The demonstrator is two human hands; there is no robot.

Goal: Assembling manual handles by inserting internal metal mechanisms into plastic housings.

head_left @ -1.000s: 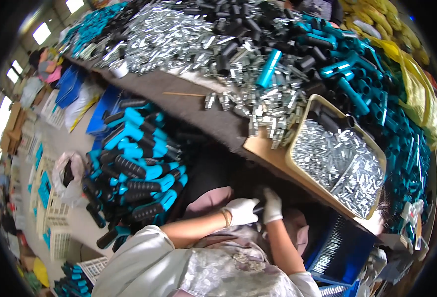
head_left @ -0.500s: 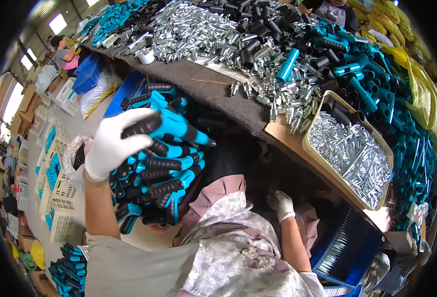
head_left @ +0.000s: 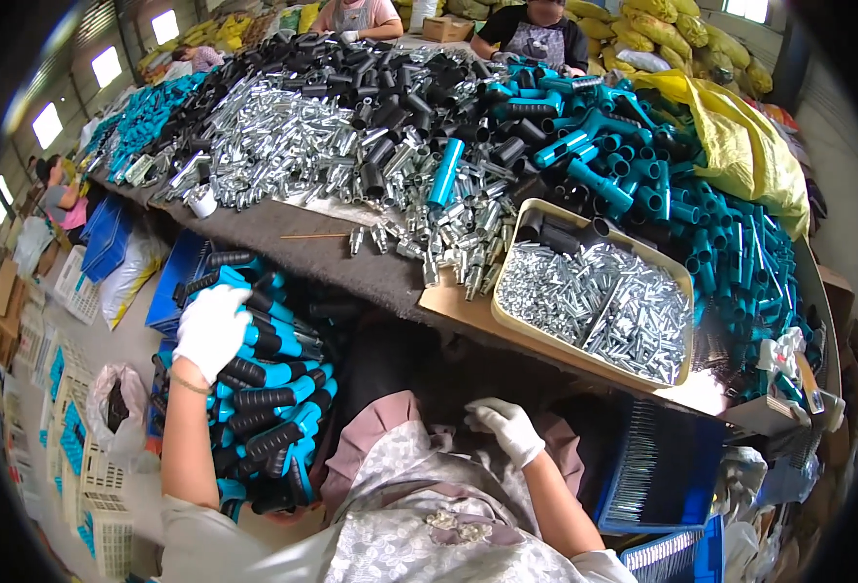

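My left hand (head_left: 211, 332), in a white glove, reaches down on the upper left of a stack of teal tool handles with black ribbed grips (head_left: 271, 396). Its fingertips are mostly hidden among the handles, so I cannot tell if they grip one. The stack sits below the table edge, left of my lap. My right hand (head_left: 508, 428), also gloved in white, hovers over my lap with its fingers loosely bent and apart, holding nothing. A patterned apron (head_left: 429, 525) covers my lap.
The table holds heaps of silver metal fittings (head_left: 283, 136), black sleeves (head_left: 390, 92) and teal tubes (head_left: 633, 165). A cream tray (head_left: 499, 313) of small pins stands at its near edge. Blue bins (head_left: 667, 466) sit at lower right. Co-workers (head_left: 545, 39) are across the table.
My left hand held a teal handle with a black grip above the stack; now it is lowered onto the stack. My right hand stays near my lap. The view has tilted up and shifted right.
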